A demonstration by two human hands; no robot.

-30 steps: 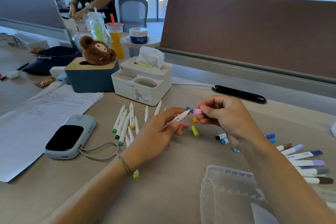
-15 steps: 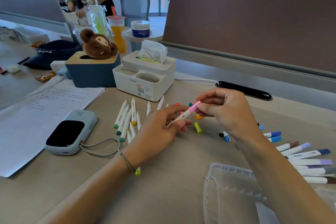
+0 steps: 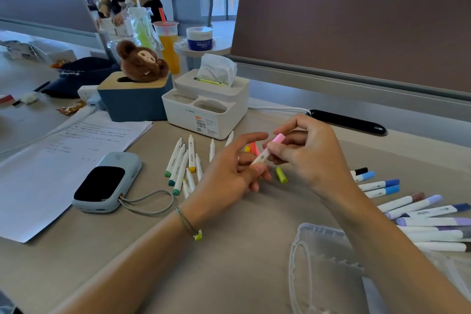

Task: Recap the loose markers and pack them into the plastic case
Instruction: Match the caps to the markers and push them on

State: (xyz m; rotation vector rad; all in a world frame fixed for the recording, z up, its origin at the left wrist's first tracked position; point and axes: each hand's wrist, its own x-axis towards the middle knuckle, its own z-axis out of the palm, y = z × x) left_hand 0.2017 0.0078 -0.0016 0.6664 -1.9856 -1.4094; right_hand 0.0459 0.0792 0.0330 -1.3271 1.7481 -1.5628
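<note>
My right hand is shut on a white marker just below its pink cap, which sits on the tip. My left hand has its fingers spread, index stretched out, and the marker's lower end rests against its fingertips. Several uncapped white markers lie to the left. A yellow-green cap and a red cap lie loose under my hands. Several capped blue and purple markers lie at the right. The clear plastic case lies open at the near right.
A blue-grey power bank with a cord lies on papers at left. A white tissue box and a blue box with a plush bear stand behind the markers. A black bar lies by the brown partition. A person stands far back.
The pink cap has been pushed onto the marker's tip. My right hand has slid down to grip the marker, and my left hand's fingers have opened off the barrel.
</note>
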